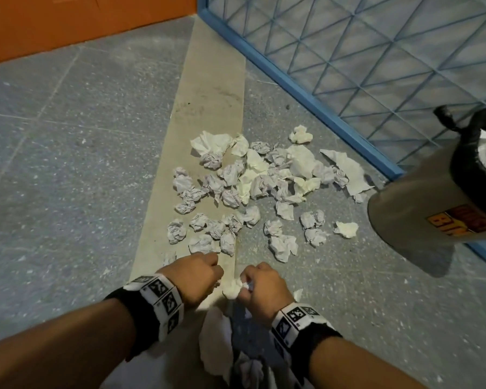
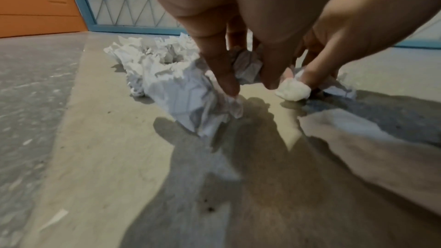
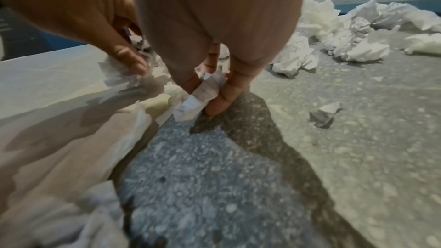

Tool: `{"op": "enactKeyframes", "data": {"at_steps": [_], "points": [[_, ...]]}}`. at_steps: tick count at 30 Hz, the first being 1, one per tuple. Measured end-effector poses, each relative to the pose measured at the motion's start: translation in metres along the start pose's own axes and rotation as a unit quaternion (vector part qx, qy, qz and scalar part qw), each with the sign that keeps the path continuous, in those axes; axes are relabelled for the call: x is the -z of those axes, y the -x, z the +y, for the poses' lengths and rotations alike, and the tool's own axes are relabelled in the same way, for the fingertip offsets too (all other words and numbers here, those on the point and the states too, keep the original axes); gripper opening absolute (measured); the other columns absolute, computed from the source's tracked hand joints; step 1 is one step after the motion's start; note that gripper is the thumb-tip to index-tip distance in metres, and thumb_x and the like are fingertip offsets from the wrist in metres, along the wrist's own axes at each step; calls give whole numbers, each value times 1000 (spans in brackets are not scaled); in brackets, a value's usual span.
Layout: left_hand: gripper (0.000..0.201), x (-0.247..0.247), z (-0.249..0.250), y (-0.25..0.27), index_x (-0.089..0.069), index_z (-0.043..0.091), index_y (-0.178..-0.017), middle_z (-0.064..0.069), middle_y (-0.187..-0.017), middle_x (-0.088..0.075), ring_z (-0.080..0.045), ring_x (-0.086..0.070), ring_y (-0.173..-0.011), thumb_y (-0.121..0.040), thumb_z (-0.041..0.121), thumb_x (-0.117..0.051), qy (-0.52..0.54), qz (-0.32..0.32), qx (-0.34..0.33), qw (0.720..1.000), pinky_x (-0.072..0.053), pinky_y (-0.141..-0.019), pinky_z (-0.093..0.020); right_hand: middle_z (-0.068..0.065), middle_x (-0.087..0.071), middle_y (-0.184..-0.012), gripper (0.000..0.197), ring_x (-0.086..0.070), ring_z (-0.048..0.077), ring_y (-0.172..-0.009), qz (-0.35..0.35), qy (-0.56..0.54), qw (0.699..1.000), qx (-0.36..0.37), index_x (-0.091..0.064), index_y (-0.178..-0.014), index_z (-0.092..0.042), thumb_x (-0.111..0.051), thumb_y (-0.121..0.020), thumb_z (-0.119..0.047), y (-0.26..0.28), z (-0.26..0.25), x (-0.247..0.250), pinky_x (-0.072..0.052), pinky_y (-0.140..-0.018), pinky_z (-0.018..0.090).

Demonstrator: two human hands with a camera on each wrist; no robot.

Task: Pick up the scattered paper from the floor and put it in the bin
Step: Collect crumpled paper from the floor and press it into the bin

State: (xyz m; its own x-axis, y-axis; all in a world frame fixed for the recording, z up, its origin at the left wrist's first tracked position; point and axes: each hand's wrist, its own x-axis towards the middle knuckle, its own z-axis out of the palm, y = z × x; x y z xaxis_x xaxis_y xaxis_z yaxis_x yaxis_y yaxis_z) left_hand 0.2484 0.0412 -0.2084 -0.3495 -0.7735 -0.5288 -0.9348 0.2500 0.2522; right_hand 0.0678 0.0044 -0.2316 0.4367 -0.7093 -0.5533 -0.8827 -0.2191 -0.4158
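Note:
Many crumpled white and lined paper balls [image 1: 250,186] lie heaped on the floor ahead of me. Both hands are low at the pile's near edge. My left hand [image 1: 208,272] curls round a crumpled lined ball [image 2: 248,69], which sits between thumb and fingers; its thumb also touches a bigger crumpled sheet [image 2: 188,101]. My right hand [image 1: 249,284] pinches a small wad of paper [image 1: 232,289], seen as a folded lined scrap [image 3: 203,97] between thumb and fingers. The grey bin [image 1: 421,209] with a black liner stands to the right, with paper inside.
A blue-framed mesh panel [image 1: 306,99] runs diagonally behind the pile and the bin. An orange cabinet [image 1: 68,21] stands at the back left. More paper [image 1: 216,341] lies between my forearms. A small scrap [image 3: 324,112] sits on the speckled floor to the right.

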Motion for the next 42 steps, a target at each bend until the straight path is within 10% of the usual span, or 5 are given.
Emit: {"op": "enactKeyframes", "data": {"at_steps": [12, 22, 31, 38, 42], "points": [[33, 188, 43, -38, -59, 20, -118, -2, -107, -61, -23, -60, -98, -87, 32, -61, 86, 300, -67, 948, -48, -85, -31, -1, -64, -93, 17, -57, 14, -83, 124, 108, 973, 165, -64, -96, -21, -60, -83, -31, 76, -5, 210, -49, -78, 31], [30, 338, 230, -119, -54, 22, -88, 8, -89, -53, -9, -50, -79, -72, 35, -76, 301, 477, -161, 810, -39, -64, -15, 9, -67, -75, 17, -63, 27, -75, 506, 61, 857, -72, -67, -93, -16, -66, -79, -27, 151, 149, 393, -49, -72, 35], [34, 278, 296, -224, -59, 11, -111, -11, -119, -52, -30, -52, -110, -86, 35, -60, 129, 328, -136, 926, -41, -88, -36, 10, -73, -96, 33, -64, 35, -93, 441, 62, 874, -196, -74, -91, -25, -61, -81, -53, 107, 226, 337, -53, -79, 42], [28, 301, 289, -239, -68, 10, -107, -16, -109, -66, -34, -60, -103, -87, 27, -57, 8, 263, -120, 957, -48, -81, -36, 13, -69, -96, 43, -60, 36, -95, 376, 83, 887, -254, -64, -67, -23, -43, -90, -52, 98, 221, 338, -48, -82, 40], [47, 308, 273, -216, -50, 14, -129, -13, -127, -55, -31, -51, -120, -90, 39, -54, 17, 286, -158, 945, -42, -92, -36, 15, -65, -109, 44, -56, 37, -103, 390, 51, 879, -269, -67, -88, -18, -34, -93, -46, 98, 209, 337, -43, -94, 50]]}}
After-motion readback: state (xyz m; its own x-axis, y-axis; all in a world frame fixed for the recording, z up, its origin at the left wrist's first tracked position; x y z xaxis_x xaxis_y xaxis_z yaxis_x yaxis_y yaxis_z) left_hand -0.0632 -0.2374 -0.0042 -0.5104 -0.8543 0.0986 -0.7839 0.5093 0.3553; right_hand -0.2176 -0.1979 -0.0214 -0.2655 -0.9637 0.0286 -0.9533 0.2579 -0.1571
